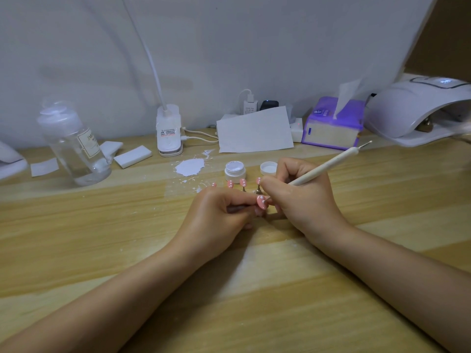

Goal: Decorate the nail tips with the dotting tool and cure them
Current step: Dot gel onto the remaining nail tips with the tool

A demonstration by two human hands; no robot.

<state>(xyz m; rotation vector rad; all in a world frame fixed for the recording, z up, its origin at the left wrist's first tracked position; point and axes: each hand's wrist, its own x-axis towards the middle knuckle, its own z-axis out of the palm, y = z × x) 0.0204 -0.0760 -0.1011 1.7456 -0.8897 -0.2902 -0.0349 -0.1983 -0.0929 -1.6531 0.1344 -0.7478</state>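
Nearest to the person, the two forearms are lying on the wooden table (pixel 254 301) and are meeting in the middle. The left hand (pixel 219 217) is pinching the thin stick of a small holder, and on its end a pink nail tip (pixel 261 202) is turned up toward the camera; two or three white dots are already showing on it. The right hand (pixel 300 197) is gripping the dotting tool (pixel 328 165) like a pen, with the fingers curled around it, and the fine point is touching or almost touching the pink nail tip. So the dotting step is going on, I think, and curing is not yet started. Just behind the hands, four more nail tips (pixel 242 182) are standing in a row on their holders, and they seem to be carrying white dots already. Behind them an open jar (pixel 235 170) of white gel and its lid (pixel 268 167) are standing side by side, near a white spill (pixel 190 167). Far right, the curing lamp (pixel 418 108) is waiting. The next move probably calls for a steady, light touch, then putting this tip back in the row.
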